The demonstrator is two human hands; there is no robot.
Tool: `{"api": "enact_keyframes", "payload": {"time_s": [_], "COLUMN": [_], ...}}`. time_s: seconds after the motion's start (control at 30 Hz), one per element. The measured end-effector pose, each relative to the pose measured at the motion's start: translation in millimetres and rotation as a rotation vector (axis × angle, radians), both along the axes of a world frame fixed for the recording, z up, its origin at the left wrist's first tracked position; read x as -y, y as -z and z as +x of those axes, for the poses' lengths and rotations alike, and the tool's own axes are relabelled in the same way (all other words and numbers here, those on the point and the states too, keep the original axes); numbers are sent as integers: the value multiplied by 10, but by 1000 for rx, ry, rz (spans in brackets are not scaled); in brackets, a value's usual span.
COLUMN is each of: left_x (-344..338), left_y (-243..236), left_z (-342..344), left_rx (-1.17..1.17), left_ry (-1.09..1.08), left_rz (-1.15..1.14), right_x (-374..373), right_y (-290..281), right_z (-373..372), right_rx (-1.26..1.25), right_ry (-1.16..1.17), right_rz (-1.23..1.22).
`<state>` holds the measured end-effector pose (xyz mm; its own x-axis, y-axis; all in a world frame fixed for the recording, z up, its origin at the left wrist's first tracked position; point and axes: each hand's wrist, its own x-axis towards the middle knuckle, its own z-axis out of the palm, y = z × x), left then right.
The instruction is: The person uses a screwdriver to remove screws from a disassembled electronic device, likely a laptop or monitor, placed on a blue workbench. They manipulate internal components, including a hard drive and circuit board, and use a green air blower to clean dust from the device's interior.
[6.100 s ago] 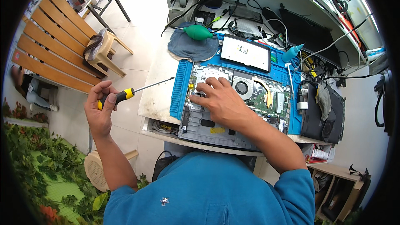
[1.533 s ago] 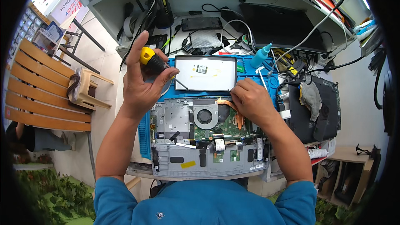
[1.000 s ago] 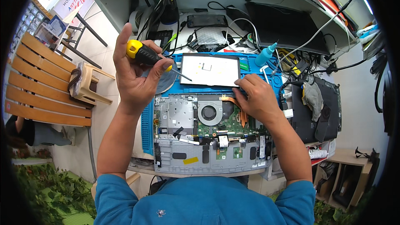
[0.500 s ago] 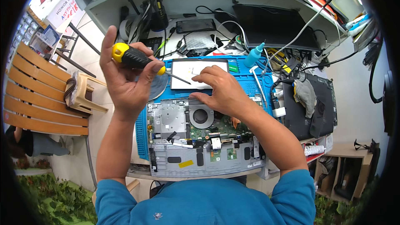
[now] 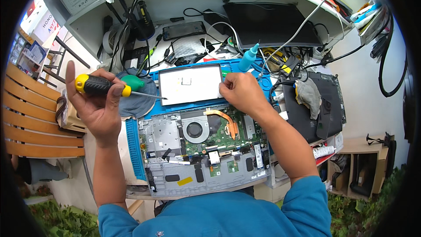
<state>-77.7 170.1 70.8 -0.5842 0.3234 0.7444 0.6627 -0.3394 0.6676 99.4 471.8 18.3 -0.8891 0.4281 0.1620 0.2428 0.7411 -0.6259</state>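
Observation:
A yellow-and-black screwdriver (image 5: 98, 85) lies across my raised left hand (image 5: 100, 109), gripped by thumb and fingers, its thin shaft pointing right over the near left corner of a shallow white tray (image 5: 197, 92) with a dark rim. One small square piece (image 5: 186, 81) rests in the tray. At the tray's right edge, my right hand (image 5: 245, 90) has its fingers closed on the rim. Below both hands is an opened laptop base (image 5: 175, 173), showing its round fan (image 5: 194, 131), copper heat pipe (image 5: 230, 125) and green circuit board (image 5: 210, 138).
A blue work mat (image 5: 136, 149) lies under the laptop. A green bulb (image 5: 133, 81) sits on a grey cloth (image 5: 142, 98) at left. Behind are a light-blue bottle (image 5: 249, 57), cables and a dark screen (image 5: 272, 24). At right lies a black laptop part (image 5: 302, 114).
My right hand has moved from over the tray to its right edge, and its fingers have closed there. The left hand has shifted left and down with the screwdriver. The view has shifted too.

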Motion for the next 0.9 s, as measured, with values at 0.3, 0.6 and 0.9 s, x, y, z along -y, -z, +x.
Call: {"api": "enact_keyframes", "payload": {"time_s": [0.3,0.6,0.9], "left_x": [27,49,-293], "left_y": [-29,-2,207], "left_z": [30,22,37], "left_rx": [-2,-1,78], "left_ry": [0,9,40], "left_rz": [39,-10,72], "right_x": [146,94,238], "right_y": [138,42,-307], "right_z": [207,210,-151], "right_rx": [-254,-73,-312], "right_ry": [55,70,-306], "right_rz": [0,2,251]}}
